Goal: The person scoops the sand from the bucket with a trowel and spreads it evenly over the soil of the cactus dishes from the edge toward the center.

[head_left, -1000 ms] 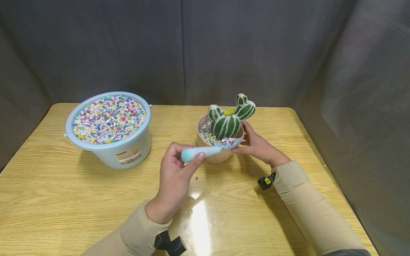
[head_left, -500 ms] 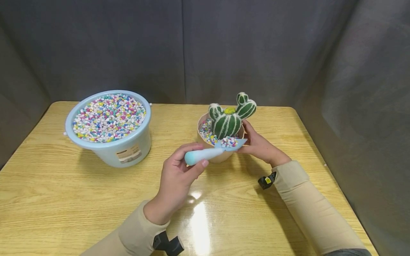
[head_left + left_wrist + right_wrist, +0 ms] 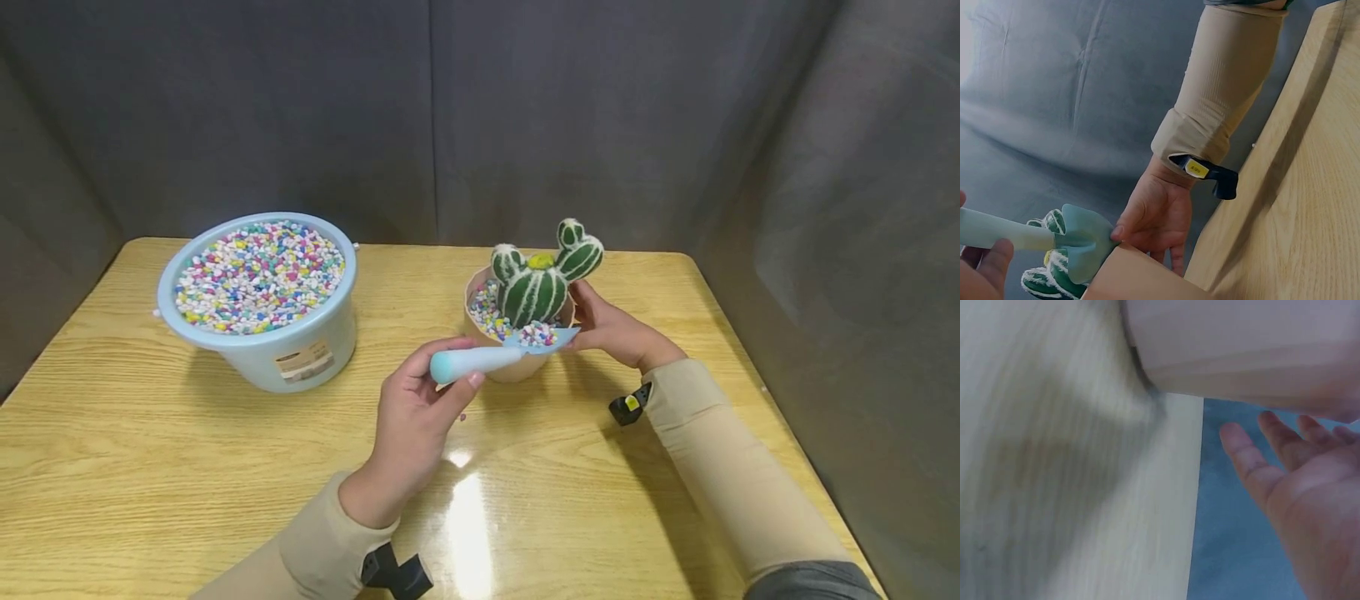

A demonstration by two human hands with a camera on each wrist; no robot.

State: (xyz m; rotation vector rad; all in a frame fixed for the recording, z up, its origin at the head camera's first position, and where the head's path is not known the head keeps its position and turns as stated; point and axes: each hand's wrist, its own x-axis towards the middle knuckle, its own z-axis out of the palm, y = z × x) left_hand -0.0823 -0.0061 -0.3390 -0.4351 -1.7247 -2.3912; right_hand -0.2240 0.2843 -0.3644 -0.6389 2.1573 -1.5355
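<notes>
My left hand [image 3: 412, 417] grips the handle of a light blue trowel [image 3: 480, 361], thumb in front. Small coloured pebbles [image 3: 537, 333] lie on its blade, which is held over the front rim of a beige pot [image 3: 510, 367]. In the pot a green and white plush cactus [image 3: 534, 296] stands in more pebbles. My right hand [image 3: 618, 333] is at the pot's right side, its thumb close to the rim and blade tip in the left wrist view. In the right wrist view its relaxed fingers [image 3: 1244, 453] extend beside the pot wall. The blade partly hides the cactus in the left wrist view.
A light blue bucket [image 3: 300, 329] full of coloured pebbles stands at the left of the wooden table [image 3: 225, 467]. One loose pebble [image 3: 462, 417] lies on the table before the pot. Dark grey curtains [image 3: 300, 108] enclose the back and sides.
The trowel blade has turned more face-up and shifted slightly right, with its pebbles showing more fully. My right hand has moved slightly right, its thumb drawn back from the pot's front.
</notes>
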